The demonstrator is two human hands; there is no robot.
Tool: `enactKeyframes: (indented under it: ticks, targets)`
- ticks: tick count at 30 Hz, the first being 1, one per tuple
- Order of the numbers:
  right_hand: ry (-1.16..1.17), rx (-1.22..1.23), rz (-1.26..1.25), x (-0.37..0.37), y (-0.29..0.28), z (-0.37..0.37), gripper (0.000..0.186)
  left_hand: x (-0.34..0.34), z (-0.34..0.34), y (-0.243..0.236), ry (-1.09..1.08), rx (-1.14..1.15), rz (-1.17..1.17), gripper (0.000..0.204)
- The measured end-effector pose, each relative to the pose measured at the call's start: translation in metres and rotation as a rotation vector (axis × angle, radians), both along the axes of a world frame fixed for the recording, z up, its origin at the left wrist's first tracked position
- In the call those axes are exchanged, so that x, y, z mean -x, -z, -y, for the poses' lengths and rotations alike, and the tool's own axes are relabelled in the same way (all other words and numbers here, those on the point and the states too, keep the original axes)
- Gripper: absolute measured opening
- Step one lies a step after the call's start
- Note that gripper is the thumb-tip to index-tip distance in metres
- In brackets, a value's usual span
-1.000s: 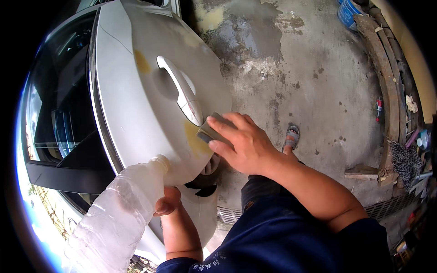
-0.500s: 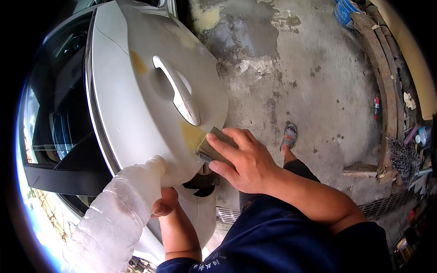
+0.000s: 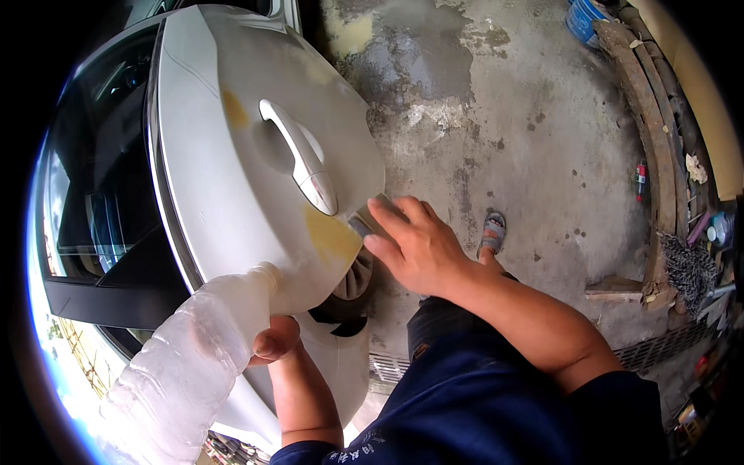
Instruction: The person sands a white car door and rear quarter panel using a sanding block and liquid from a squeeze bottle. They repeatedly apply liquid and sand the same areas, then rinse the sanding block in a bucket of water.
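Observation:
My left hand (image 3: 277,341) is wrapped round a clear, crinkled plastic bottle (image 3: 190,360). Its open mouth tips up toward the white car door (image 3: 236,182), and the bottle hides most of my fingers. In my right hand (image 3: 426,252) is a grey-brown sanding block (image 3: 370,218), pinched between thumb and fingers. It sits at the door's curved side, beside a yellowish filler patch (image 3: 332,239) that lies just below the white door handle (image 3: 301,159). Whether the block touches the panel I cannot tell. A smaller yellowish patch (image 3: 235,110) shows left of the handle's upper end.
Dark window glass (image 3: 97,178) fills the left side. My sandalled foot (image 3: 494,230) stands on stained concrete floor (image 3: 558,155). Along the right lie a long worn beam (image 3: 655,139), a blue bucket (image 3: 583,22), a grey shaggy mop head (image 3: 686,270) and a floor grate (image 3: 659,347).
My right hand has slid the sanding block up and right, off the yellowish patch, so more of the patch shows. The left hand and bottle have barely moved.

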State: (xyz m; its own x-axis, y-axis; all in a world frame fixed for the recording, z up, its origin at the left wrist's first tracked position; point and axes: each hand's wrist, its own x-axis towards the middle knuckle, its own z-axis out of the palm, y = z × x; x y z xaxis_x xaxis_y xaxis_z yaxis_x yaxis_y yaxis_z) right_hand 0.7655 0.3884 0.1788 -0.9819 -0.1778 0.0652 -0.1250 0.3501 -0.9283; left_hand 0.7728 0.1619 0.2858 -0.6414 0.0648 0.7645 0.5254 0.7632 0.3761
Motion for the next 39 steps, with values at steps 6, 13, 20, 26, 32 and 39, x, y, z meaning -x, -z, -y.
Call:
enactKeyframes:
  ticks: [6, 13, 20, 26, 32, 39]
  targets:
    - [0.028, -0.022, 0.049, 0.002, -0.001, -0.002, 0.048, 0.002, -0.007, 0.007, -0.074, -0.082, -0.080, 0.065]
    - [-0.083, -0.006, -0.002, -0.022, -0.036, -0.001, 0.053, 0.001, -0.008, 0.003, -0.035, 0.014, -0.049, 0.062]
    - [-0.129, -0.034, -0.034, -0.024, -0.047, -0.002, 0.057, 0.002, -0.006, 0.002, 0.021, -0.012, -0.010, 0.059]
    - [-0.083, -0.122, 0.197, 0.002, -0.002, -0.011, 0.051, 0.002, -0.009, -0.002, -0.058, 0.080, -0.027, 0.061]
    - [-0.114, 0.011, -0.017, -0.017, -0.027, -0.012, 0.054, 0.001, -0.011, 0.005, 0.025, -0.068, -0.024, 0.066]
    - [-0.184, 0.133, -0.243, 0.012, -0.031, 0.000, 0.059, -0.005, -0.009, 0.009, 0.064, -0.137, 0.050, 0.072]
